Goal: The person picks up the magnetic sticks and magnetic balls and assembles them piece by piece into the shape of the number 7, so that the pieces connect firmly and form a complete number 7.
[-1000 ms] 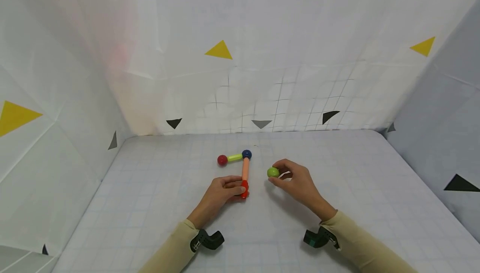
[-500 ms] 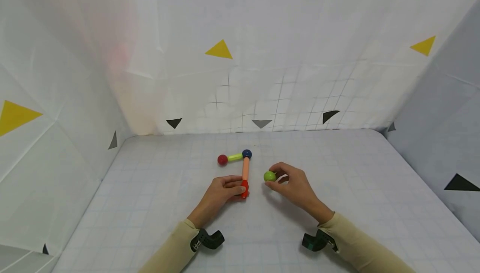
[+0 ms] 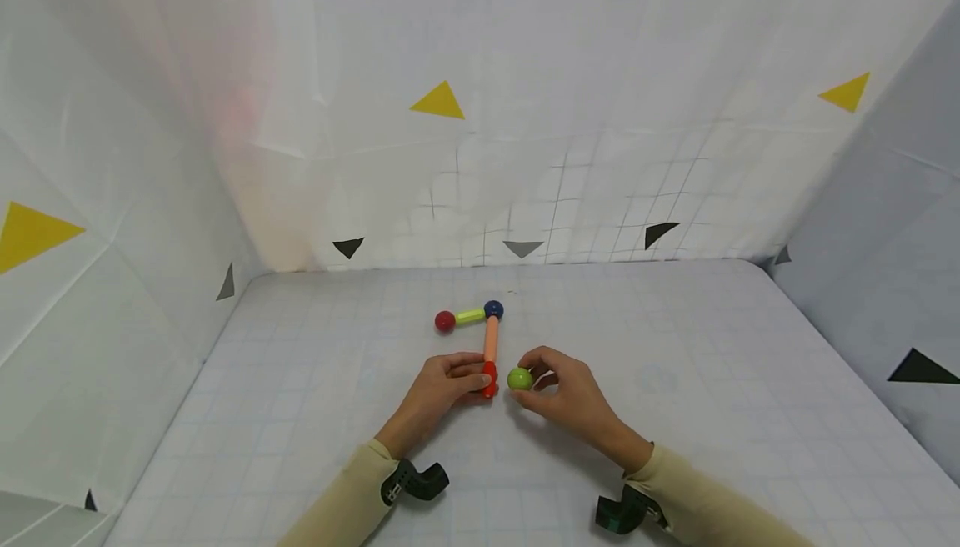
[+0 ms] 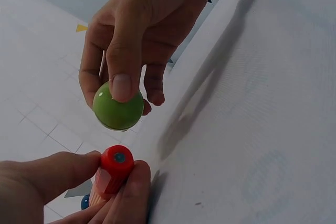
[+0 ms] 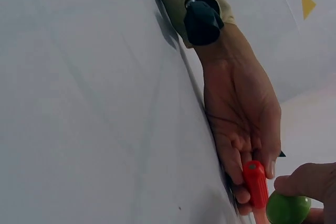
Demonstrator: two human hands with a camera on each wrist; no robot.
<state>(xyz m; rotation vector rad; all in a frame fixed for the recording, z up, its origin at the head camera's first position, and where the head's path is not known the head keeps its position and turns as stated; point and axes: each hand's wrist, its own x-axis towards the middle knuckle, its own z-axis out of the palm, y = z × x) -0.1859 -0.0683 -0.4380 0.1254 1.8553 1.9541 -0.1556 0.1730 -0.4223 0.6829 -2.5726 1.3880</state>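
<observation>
My left hand (image 3: 438,388) pinches a short red rod (image 3: 490,368) between thumb and fingers. Beyond it, in line, runs a peach rod (image 3: 491,338) that reaches a dark blue ball (image 3: 493,308). From that ball a yellow-green rod (image 3: 470,316) extends leftward to a red ball (image 3: 445,321). A green ball (image 4: 118,107) is pinched by my right hand (image 3: 566,393), just right of the red rod and apart from it. In the left wrist view, the red rod's near end (image 4: 119,157) shows a small grey-blue disc and faces the green ball.
The pieces lie on a white table cover (image 3: 337,338) with faint grid lines. White sheet walls (image 3: 600,30) with yellow and dark triangles stand behind and at both sides. Black wrist cameras (image 3: 626,511) are strapped over both sleeves.
My right hand has brought the green ball left and nearer to me, close to the red rod's near end. The left hand and the joined pieces have stayed in place.
</observation>
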